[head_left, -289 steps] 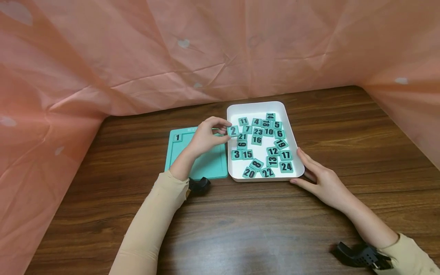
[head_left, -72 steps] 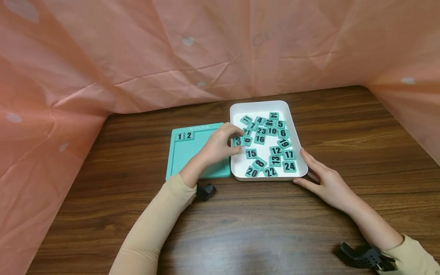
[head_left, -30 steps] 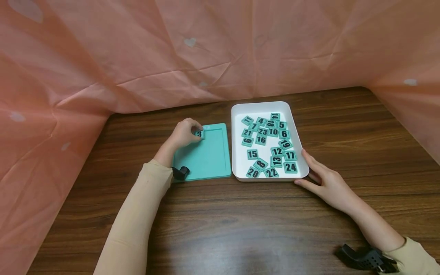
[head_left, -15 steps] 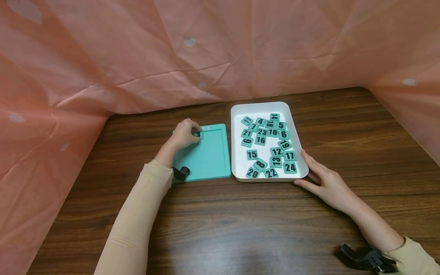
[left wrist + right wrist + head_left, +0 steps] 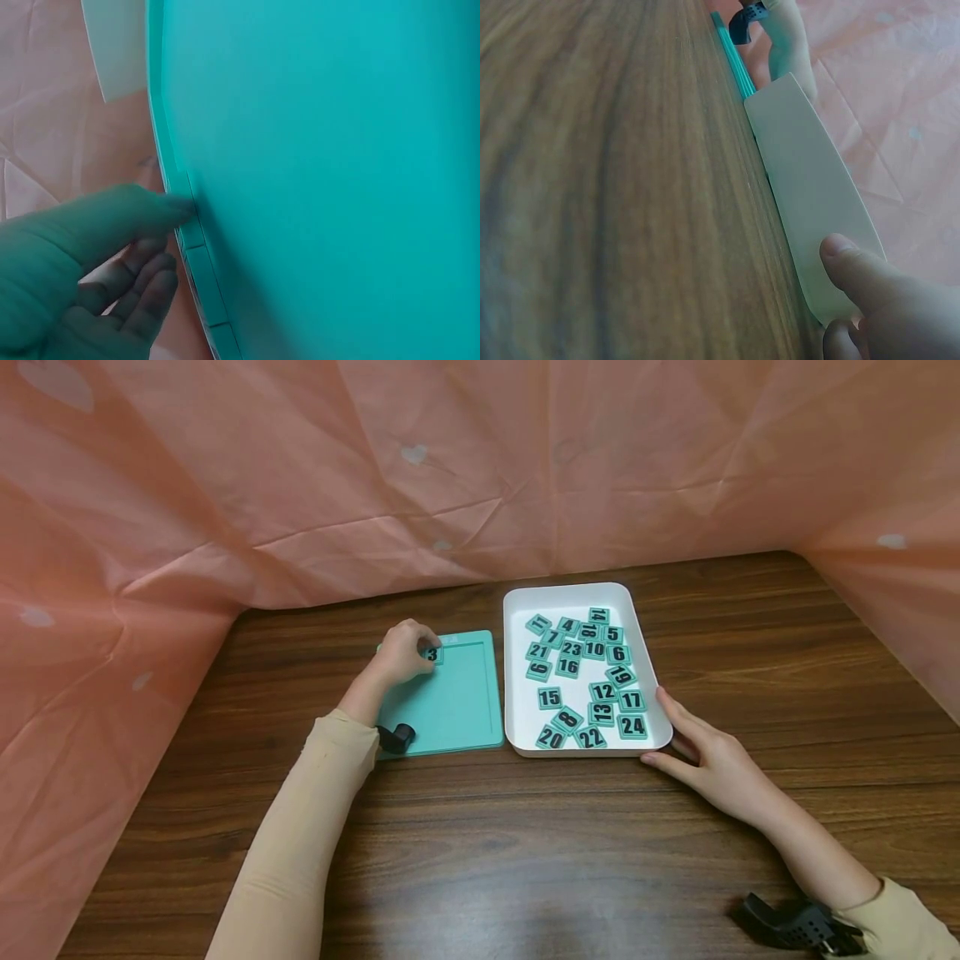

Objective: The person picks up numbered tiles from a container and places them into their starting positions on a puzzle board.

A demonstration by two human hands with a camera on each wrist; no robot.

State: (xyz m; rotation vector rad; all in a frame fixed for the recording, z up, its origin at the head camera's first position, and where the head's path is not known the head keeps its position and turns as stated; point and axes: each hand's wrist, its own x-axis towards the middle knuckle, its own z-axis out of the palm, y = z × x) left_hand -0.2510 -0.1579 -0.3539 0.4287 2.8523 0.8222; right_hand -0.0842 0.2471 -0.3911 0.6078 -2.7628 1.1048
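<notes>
At the top edge of the teal board (image 5: 457,702), my left hand (image 5: 405,652) pinches the number 3 tile (image 5: 435,655) between thumb and fingers. Tiles 1 and 2 are hidden behind that hand in the head view. The left wrist view shows the thumb of the left hand (image 5: 97,247) on a tile (image 5: 193,231) at the board's rim, with more tiles lined up beside it. My right hand (image 5: 708,760) holds the near right corner of the white tray (image 5: 513,702). Its thumb lies against the tray's front wall (image 5: 802,172) in the right wrist view.
Several teal number tiles lie loose inside the tray, such as tile 15 (image 5: 550,697) and tile 24 (image 5: 632,727). Board and tray stand side by side on a dark wooden table (image 5: 487,843). A pink cloth (image 5: 337,485) hangs behind and at both sides.
Tile 2 went from the tray to the board's top row. My left hand then picked tile 3 from the tray and carried it left to the board. The right hand stays at the tray corner.
</notes>
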